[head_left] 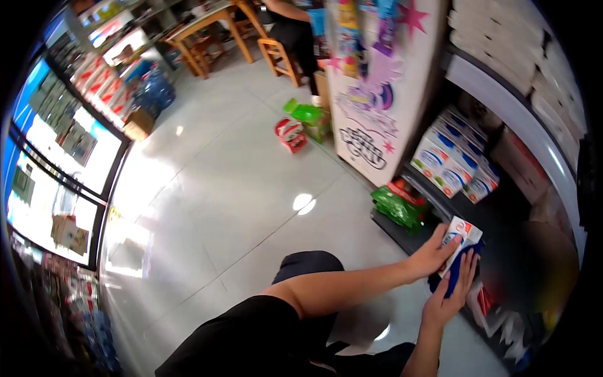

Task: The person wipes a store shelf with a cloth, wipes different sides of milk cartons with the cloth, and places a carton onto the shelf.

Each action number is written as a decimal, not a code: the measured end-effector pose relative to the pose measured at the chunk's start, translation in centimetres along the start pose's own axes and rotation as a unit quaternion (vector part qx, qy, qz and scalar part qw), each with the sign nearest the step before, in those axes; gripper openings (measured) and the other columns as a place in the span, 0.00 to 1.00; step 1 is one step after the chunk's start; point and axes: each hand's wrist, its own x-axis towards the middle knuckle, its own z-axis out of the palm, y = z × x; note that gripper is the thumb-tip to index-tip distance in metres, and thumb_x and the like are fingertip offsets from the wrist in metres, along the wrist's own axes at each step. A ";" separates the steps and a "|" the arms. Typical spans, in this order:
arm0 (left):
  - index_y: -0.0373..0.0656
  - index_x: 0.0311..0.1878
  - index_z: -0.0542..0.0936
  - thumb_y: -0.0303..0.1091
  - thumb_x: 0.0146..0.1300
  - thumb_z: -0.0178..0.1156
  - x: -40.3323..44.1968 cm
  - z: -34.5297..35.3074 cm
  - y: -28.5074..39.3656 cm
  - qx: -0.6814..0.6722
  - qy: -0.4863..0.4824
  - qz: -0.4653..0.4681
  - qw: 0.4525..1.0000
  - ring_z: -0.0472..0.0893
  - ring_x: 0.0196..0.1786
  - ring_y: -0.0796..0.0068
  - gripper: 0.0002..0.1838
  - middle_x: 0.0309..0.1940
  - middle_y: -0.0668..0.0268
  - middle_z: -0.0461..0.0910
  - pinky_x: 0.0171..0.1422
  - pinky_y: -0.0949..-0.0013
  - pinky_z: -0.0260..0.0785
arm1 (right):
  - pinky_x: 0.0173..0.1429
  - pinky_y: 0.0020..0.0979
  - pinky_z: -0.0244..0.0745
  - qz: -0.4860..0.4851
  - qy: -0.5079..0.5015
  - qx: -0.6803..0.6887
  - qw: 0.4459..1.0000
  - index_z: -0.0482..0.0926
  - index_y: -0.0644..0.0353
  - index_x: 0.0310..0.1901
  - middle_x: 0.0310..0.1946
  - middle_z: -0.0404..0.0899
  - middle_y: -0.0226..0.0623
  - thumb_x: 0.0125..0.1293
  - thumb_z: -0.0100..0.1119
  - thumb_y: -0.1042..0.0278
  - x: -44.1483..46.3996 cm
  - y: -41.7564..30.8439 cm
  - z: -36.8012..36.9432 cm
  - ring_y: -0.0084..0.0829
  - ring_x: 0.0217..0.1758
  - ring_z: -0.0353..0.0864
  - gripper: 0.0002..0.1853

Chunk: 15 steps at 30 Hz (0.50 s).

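Observation:
A small white carton (464, 227) with blue and red print is between my hands at the lower right, tilted over the shelf edge. My left hand (432, 254) is closed around its left side, thumb and fingers against the carton. Against its right side, my right hand (453, 294) presses a dark blue cloth-like piece (457, 274), its fingers long and close together. Part of the carton is covered by that blue piece and my fingers. Similar white-and-blue cartons (447, 156) stand grouped on the shelf just beyond.
Green and red packets (402, 206) lie on the low dark shelf near my left hand. A white display panel (370, 119) rises beyond them. On the tiled floor (239, 169) stand a red container (290, 134) and a green item (304, 112). A person (295, 38) is by a wooden chair (276, 56).

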 end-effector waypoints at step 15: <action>0.48 0.59 0.64 0.54 0.74 0.51 -0.3 -0.4 0.6 -0.055 0.001 -0.018 0.998 0.75 0.39 0.80 0.22 0.42 0.66 0.74 0.40 0.72 0.71 | 0.73 0.47 0.60 0.005 -0.032 0.013 0.999 0.74 0.65 0.63 0.66 0.71 0.52 0.56 0.59 0.78 0.8 -0.3 -0.7 0.53 0.73 0.65 0.29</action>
